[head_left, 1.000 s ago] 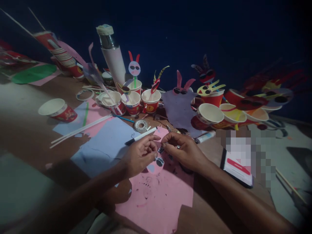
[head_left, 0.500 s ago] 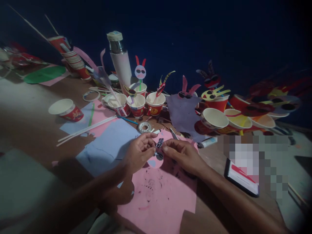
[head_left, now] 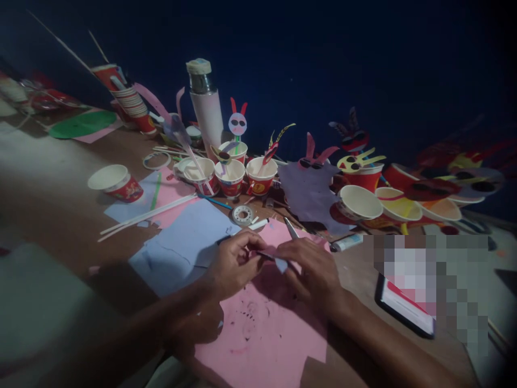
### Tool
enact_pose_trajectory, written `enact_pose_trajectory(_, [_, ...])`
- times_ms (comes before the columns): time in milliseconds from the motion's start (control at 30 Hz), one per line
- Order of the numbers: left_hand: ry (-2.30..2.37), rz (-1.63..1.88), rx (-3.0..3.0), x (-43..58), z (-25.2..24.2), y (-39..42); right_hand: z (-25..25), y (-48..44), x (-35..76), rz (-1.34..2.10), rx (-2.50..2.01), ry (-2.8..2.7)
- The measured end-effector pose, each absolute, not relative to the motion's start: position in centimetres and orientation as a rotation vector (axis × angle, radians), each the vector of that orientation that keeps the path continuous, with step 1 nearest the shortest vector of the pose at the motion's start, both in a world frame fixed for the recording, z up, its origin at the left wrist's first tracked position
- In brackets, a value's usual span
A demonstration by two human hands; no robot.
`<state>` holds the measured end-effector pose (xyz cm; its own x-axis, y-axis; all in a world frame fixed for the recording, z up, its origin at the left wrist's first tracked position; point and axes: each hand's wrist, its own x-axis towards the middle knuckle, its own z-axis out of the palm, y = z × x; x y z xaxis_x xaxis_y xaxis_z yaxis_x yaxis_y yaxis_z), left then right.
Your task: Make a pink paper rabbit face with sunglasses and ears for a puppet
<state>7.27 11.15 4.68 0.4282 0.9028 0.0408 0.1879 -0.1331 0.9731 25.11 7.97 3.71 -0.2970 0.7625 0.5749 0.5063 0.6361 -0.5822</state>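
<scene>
Between my two hands is a small pink paper cutout (head_left: 281, 264) with a light blue patch, now tilted and partly hidden by fingers. My left hand (head_left: 239, 262) pinches its left end, where a dark strip shows. On the right side, my right hand (head_left: 309, 268) has its fingers closed on the cutout from above and below. Both hands are over a large pink sheet (head_left: 274, 334) with dark marks. Light blue sheets (head_left: 188, 231) lie left of my left hand.
Behind stand paper cups (head_left: 262, 175) with paper faces, a purple paper shape (head_left: 309, 186) and a tall flask (head_left: 205, 108). A tape roll (head_left: 243, 215) and white sticks (head_left: 147, 216) lie nearer. A phone (head_left: 406, 307) is at right.
The cutout has turned from facing up to nearly edge-on. My right hand has shifted over its right side, and the black patterned piece no longer shows clearly.
</scene>
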Motion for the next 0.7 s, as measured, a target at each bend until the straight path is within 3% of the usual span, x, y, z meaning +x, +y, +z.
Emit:
enact_pose_trajectory(133, [0.822,1.18,2.096,6.7,4.8,10.7,4.1,7.5,25.7,-0.072,-0.806,-2.204])
enact_pose_trajectory(267, [0.749,1.287,2.315,6.0,4.9,10.3,5.3,7.3,25.7,-0.334,-0.765,-2.242])
enact_pose_trajectory(700, [0.589,1.232,2.159,6.6,4.7,10.2,4.3,7.6,25.6,-0.166,-0.821,-2.163])
